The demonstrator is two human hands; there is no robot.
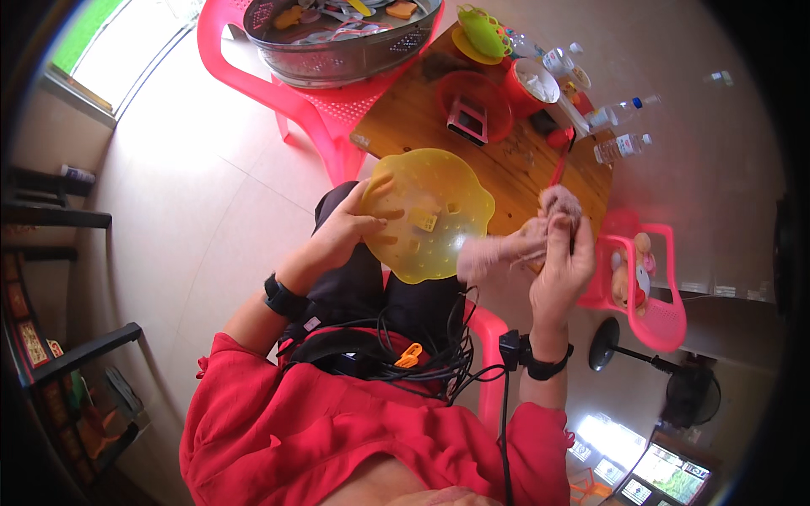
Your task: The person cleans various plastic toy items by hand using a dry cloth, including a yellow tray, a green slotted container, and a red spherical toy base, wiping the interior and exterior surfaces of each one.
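My left hand [345,228] grips the left edge of a translucent yellow plastic basin [436,246], its thumb on the near face and the other fingers seen through the plastic. The basin is tilted above my lap, with small bumps and a yellow label bearing writing. To its right, my right hand [563,259] pinches a crumpled pinkish-grey cloth [528,239]. One blurred end of that cloth hangs beside the basin's lower right edge, perhaps against it; contact cannot be told. Black cables and an orange clip [410,355] lie on my lap.
Ahead stands a wooden table [405,126] with a pink-framed device [468,120], a red bin [528,88], green baskets [484,35] and several bottles. A metal tub [342,57] of small items rests on a pink chair [278,107]. At right, another pink chair [661,322] holds a plush toy [626,278].
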